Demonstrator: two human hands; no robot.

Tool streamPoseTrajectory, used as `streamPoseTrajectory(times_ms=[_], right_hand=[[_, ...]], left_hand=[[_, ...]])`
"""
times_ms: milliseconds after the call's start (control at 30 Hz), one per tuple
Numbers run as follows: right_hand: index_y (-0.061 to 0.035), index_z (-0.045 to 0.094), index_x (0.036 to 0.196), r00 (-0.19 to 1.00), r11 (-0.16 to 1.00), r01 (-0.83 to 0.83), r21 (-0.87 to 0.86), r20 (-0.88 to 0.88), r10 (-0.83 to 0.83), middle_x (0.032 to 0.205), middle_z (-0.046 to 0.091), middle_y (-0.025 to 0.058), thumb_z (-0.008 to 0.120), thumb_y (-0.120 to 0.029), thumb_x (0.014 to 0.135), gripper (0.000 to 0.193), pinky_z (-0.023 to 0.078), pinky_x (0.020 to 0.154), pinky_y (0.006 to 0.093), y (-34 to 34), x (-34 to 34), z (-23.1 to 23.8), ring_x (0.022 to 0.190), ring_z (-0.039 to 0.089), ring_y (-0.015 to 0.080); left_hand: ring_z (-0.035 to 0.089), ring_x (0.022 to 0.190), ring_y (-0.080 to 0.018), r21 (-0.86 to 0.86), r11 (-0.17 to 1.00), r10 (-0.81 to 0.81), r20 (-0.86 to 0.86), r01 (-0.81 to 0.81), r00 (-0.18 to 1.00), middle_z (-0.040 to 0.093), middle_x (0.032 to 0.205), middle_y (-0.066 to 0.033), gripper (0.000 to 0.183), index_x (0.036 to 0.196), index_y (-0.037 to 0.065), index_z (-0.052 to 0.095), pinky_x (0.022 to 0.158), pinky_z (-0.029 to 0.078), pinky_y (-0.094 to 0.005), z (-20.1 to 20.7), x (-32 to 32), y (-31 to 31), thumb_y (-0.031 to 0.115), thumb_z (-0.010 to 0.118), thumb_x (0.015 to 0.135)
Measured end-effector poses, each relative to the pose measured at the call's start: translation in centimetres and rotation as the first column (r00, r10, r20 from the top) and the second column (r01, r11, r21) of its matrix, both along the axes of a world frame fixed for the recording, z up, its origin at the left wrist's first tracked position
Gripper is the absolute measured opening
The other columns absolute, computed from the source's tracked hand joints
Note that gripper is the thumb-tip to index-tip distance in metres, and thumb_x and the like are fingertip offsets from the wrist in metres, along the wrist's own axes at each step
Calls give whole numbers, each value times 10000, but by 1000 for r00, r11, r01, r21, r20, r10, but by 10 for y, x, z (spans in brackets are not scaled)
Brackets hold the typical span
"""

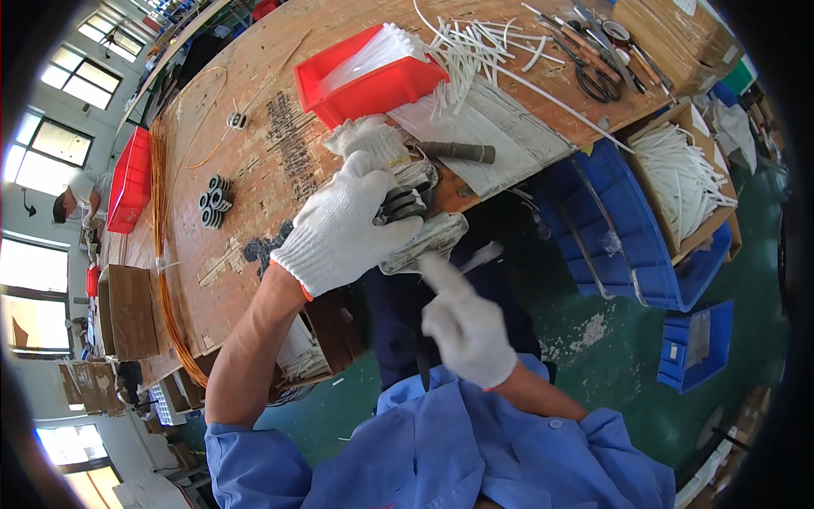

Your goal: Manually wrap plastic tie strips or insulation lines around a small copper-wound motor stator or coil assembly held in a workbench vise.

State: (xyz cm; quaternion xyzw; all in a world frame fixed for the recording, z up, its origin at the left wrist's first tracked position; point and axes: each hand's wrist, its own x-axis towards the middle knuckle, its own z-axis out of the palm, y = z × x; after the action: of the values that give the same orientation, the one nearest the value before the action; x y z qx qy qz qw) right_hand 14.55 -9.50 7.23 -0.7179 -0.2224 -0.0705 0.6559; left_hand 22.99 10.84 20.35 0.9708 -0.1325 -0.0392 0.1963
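At the near side, a blue collared work shirt point(415, 450) is worn by the person. The right hand point(466, 327), in a white glove and blurred by motion, is before the near edge of the counter, index finger extended towards a pale, worn, rounded block point(428, 242); contact with it cannot be told, nor whether the hand holds anything. The left hand point(339, 225), in a white knitted glove with an orange cuff edge, grasps a black, ribbed, curved part point(403, 204) between thumb and fingers, at the near edge of the worn wooden counter point(199, 297), just beyond the block.

To the right, a cardboard box filled with thin white strips point(682, 178) rests on a large blue plastic support point(585, 220).

Further onto the counter, a dark, cylindrical handle point(458, 152) lies right of the left hand. A cluster of black ring-shaped parts point(214, 202) stands to the left, near a long copper-coloured wire bundle point(159, 229). Beyond, an open red plastic bin point(365, 102) holds white strips; black-handled scissors point(598, 82) lie far right. Far left, another person point(80, 199) is beside a second red plastic bin point(130, 182)
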Motion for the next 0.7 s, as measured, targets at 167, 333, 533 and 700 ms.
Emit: streamPoseTrajectory(times_ms=[167, 333, 533, 700], right_hand=[[-20, 510, 1598, 948, 976, 31, -215, -302, -96, 761, 653, 77, 603, -61, 1055, 553, 532, 632, 301, -21, 1, -69, 597, 618, 148], [-76, 502, 1625, 984, 986, -72, -150, 148, 95, 864, 748, 189, 617, -50, 1023, 614, 584, 699, 417, 4, -12, -11, 704, 731, 301], [-91, 498, 1622, 981, 918, -162, -362, -160, 110, 934, 761, 189, 624, -161, 1053, 586, 570, 626, 442, -7, -16, -70, 689, 720, 339], [-4, 509, 1581, 992, 962, -26, -272, 115, 59, 1355, 715, 251, 687, -117, 1000, 618, 607, 724, 430, -3, -4, 17, 761, 755, 338]], left_hand=[[678, 1081, -372, -7, 1000, -29, 17, 29, 999, 629, 1248, -217, 468, 1148, -76, 673, 938, 561, -429, -5, 2, -2, 264, 851, 881], [643, 1079, -345, -54, 998, -33, 61, 36, 998, 611, 1232, -191, 402, 1094, -66, 649, 919, 549, -415, -10, -5, 6, 206, 850, 878], [621, 1087, -327, -122, 991, -36, 149, 55, 988, 599, 1241, -177, 392, 1072, -54, 633, 922, 536, -405, -20, -8, 6, 189, 859, 865], [627, 1122, -360, -75, 997, -16, 121, 25, 993, 595, 1244, -190, 393, 1101, -56, 631, 970, 534, -422, -19, -11, 7, 181, 850, 876]])
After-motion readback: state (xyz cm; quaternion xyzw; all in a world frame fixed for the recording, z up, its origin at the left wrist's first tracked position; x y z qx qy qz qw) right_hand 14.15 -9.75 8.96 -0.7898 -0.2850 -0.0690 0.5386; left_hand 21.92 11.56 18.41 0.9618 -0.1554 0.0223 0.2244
